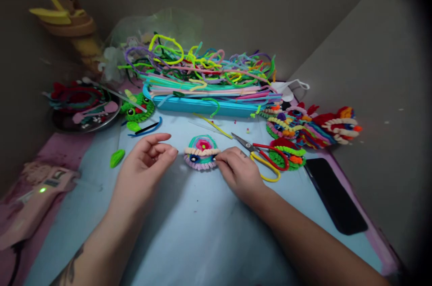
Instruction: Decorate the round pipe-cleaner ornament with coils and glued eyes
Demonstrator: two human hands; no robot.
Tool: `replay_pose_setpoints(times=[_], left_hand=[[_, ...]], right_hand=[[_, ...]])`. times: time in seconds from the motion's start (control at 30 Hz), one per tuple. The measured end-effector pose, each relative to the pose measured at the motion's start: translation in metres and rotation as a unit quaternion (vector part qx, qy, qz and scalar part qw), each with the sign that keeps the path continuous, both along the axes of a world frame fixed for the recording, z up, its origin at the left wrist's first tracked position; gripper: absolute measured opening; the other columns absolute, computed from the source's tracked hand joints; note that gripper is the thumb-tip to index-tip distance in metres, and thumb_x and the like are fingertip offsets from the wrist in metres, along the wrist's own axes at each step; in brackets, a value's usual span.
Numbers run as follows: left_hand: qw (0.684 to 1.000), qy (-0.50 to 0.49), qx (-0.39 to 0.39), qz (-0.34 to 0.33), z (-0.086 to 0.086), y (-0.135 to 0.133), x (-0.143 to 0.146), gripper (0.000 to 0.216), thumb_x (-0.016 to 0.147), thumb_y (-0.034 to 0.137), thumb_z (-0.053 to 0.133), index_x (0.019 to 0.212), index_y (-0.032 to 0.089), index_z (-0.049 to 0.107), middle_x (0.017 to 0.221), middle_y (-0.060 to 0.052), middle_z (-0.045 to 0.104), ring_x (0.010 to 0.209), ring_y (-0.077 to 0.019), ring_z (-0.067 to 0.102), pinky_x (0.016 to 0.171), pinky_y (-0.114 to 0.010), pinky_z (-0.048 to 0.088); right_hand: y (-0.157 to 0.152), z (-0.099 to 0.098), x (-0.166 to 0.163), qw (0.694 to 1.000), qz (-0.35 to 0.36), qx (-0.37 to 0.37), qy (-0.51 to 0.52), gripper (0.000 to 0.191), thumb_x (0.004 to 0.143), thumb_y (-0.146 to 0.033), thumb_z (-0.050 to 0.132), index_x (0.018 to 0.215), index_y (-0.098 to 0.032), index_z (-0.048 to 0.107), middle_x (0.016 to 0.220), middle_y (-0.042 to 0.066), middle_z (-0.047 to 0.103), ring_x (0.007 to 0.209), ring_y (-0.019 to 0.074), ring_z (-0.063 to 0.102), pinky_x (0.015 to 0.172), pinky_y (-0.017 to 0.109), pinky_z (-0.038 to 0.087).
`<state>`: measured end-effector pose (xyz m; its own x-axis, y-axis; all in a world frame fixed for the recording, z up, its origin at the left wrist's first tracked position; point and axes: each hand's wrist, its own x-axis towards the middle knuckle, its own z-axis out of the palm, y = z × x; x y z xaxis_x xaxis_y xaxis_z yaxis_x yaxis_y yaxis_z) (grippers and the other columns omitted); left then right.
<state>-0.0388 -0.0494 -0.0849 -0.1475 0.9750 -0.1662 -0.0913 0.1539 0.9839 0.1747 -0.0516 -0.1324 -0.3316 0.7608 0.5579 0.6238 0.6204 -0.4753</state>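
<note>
A small round pipe-cleaner figure [202, 153] lies on the light blue sheet in the middle. It has a pink and teal top, a cream band, two dark shiny eyes and a lilac lower edge. My right hand [240, 172] is closed in a pinch at its right edge, by the right eye; anything tiny between the fingertips is hidden. To the left of the figure, my left hand [148, 158] hovers with thumb and forefinger apart, holding nothing. Scissors [256, 149] with red and yellow handles lie just beyond my right hand, beside a yellow pipe cleaner [216, 126].
A blue tray [205, 107] heaped with pipe cleaners [202, 68] stands at the back. Finished figures [313, 126] crowd the right, near a black phone [337, 196]. A green figure [137, 107], metal bowl [87, 126] and pink glue gun [37, 200] are left.
</note>
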Motion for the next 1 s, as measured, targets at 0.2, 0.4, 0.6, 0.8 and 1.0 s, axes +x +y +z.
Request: replay_pose_setpoints(times=[0.2, 0.4, 0.6, 0.8, 1.0], left_hand=[[0.999, -0.028, -0.01, 0.013, 0.0, 0.001, -0.002, 0.036, 0.069, 0.03, 0.076, 0.101, 0.02, 0.062, 0.072, 0.004, 0.06, 0.051, -0.0053, 0.045, 0.047, -0.018, 0.031], [0.999, -0.045, -0.021, 0.02, 0.003, 0.0, 0.0, 0.039, 0.067, 0.03, 0.077, 0.101, 0.019, 0.062, 0.07, 0.004, 0.058, 0.048, -0.0044, 0.041, 0.045, -0.019, 0.028], [0.999, -0.041, -0.028, 0.016, 0.004, 0.0, 0.001, 0.04, 0.067, 0.031, 0.077, 0.102, 0.018, 0.061, 0.071, 0.003, 0.058, 0.052, -0.0065, 0.045, 0.043, -0.018, 0.026], [0.998, -0.055, -0.028, 0.021, 0.005, 0.0, 0.001, 0.038, 0.068, 0.029, 0.076, 0.101, 0.019, 0.062, 0.07, 0.004, 0.056, 0.048, -0.0042, 0.039, 0.041, -0.017, 0.025], [0.997, -0.068, -0.027, 0.028, 0.006, 0.001, -0.003, 0.033, 0.07, 0.029, 0.075, 0.099, 0.02, 0.063, 0.068, 0.005, 0.055, 0.046, -0.0033, 0.036, 0.04, -0.017, 0.024]], right_hand=[[-0.001, 0.0, 0.0, 1.0, -0.019, -0.003, 0.0, 0.01, 0.089, -0.012, 0.052, 0.087, -0.02, 0.058, 0.078, 0.004, 0.064, 0.078, 0.0157, 0.061, 0.07, 0.027, 0.052], [-0.002, 0.001, -0.001, 1.0, -0.025, -0.007, 0.007, 0.011, 0.089, -0.013, 0.051, 0.085, -0.02, 0.059, 0.076, 0.004, 0.064, 0.075, 0.0154, 0.061, 0.068, 0.027, 0.051], [0.001, -0.001, -0.004, 1.0, -0.029, -0.003, 0.0, 0.012, 0.088, -0.011, 0.051, 0.084, -0.018, 0.06, 0.076, 0.005, 0.064, 0.075, 0.0152, 0.061, 0.069, 0.026, 0.051], [-0.005, 0.007, 0.003, 0.999, -0.043, 0.024, 0.013, 0.014, 0.087, -0.009, 0.053, 0.09, -0.016, 0.065, 0.076, 0.006, 0.063, 0.075, 0.016, 0.06, 0.068, 0.027, 0.05], [-0.02, 0.014, 0.013, 0.995, -0.041, 0.046, -0.08, 0.023, 0.083, -0.016, 0.06, 0.104, -0.017, 0.069, 0.082, 0.007, 0.062, 0.068, 0.0164, 0.051, 0.061, 0.029, 0.044]])
